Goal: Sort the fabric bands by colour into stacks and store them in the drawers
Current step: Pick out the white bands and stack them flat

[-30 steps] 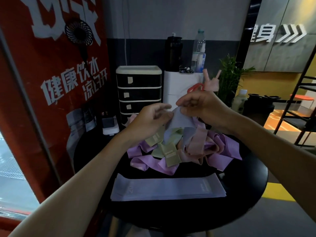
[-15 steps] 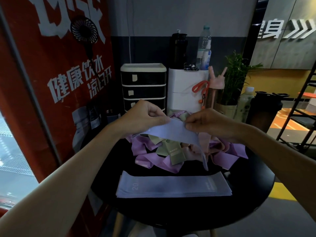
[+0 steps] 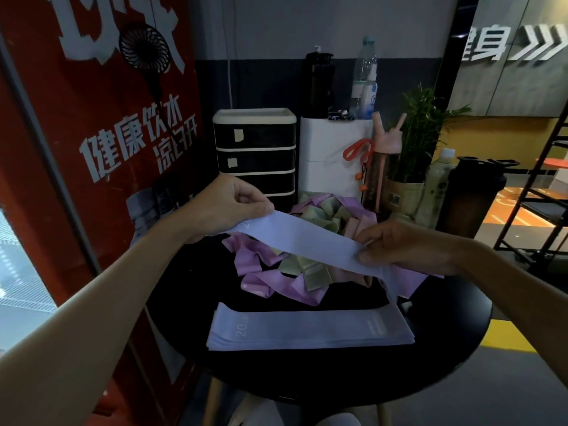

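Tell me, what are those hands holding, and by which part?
A pale blue fabric band: the left hand pinches its left end, the right hand grips near its right end.

One pale lilac-blue fabric band point(image 3: 307, 241) is counted across mid-frame, and one flat stack of lilac-blue bands point(image 3: 307, 332) at lower centre, its layers not countable. In one tangled heap of purple, green and pink bands point(image 3: 262, 282) no number can be told. One black plastic drawer unit point(image 3: 255, 155) with four drawers is seen at upper centre.
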The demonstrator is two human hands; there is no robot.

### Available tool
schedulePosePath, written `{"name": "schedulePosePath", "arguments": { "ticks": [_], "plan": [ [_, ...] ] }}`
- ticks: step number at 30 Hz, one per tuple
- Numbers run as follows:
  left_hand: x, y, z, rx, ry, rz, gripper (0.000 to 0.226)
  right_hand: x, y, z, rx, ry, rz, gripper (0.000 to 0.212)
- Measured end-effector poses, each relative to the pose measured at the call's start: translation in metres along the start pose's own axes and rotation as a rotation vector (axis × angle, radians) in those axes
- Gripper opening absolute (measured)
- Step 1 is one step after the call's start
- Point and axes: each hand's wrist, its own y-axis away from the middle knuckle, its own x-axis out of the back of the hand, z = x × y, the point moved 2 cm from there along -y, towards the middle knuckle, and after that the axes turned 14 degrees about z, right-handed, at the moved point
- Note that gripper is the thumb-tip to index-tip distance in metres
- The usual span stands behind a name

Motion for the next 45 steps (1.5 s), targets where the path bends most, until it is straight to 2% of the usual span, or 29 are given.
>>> {"name": "schedulePosePath", "arguments": {
  "ticks": [4,8,11,13,16,21,29,35,37,40,43,45],
  "plan": [
    [0.005,0.009,-0.011,-0.023,-0.005,-0.026,0.005,0.014,0.007,0.013,-0.012,0.021,0.002,0.038],
    [0.012,0.019,-0.029,-0.024,-0.033,-0.151,0.012,0.023,0.014,0.029,-0.041,-0.059,0.033,0.063],
    [0.013,0.031,-0.04,0.009,-0.056,-0.215,0.018,0.019,0.023,0.037,-0.061,-0.091,0.068,0.043],
    [0.01,0.04,-0.045,0.033,-0.013,-0.178,0.018,0.014,0.028,0.044,-0.072,-0.034,0.126,0.036],
    [0.006,0.052,-0.057,0.066,-0.023,-0.125,0.016,0.005,0.033,0.057,-0.059,0.026,0.203,0.014],
    [0.0,0.069,-0.073,0.104,-0.062,-0.132,0.006,-0.009,0.042,0.068,0.002,0.208,0.271,0.014],
    [-0.014,0.081,-0.09,0.066,-0.167,-0.149,0.009,-0.02,0.043,0.082,0.104,0.481,0.233,0.015],
    [-0.019,0.087,-0.094,0.013,-0.304,-0.196,0.01,-0.023,0.043,0.093,0.189,0.62,0.232,0.025],
    [-0.017,0.088,-0.091,-0.024,-0.455,-0.214,0.006,-0.024,0.043,0.092,0.227,0.646,0.261,0.031],
    [-0.017,0.092,-0.082,-0.071,-0.696,-0.26,0.032,-0.021,0.044,0.091,0.262,0.598,0.264,0.049],
    [-0.032,0.096,-0.073,-0.156,-0.629,-0.309,0.056,-0.023,0.046,0.094,0.208,0.539,0.123,0.065],
    [-0.046,0.101,-0.072,-0.209,-0.606,-0.356,0.07,-0.027,0.048,0.097,0.189,0.535,0.034,0.067]
  ]
}}
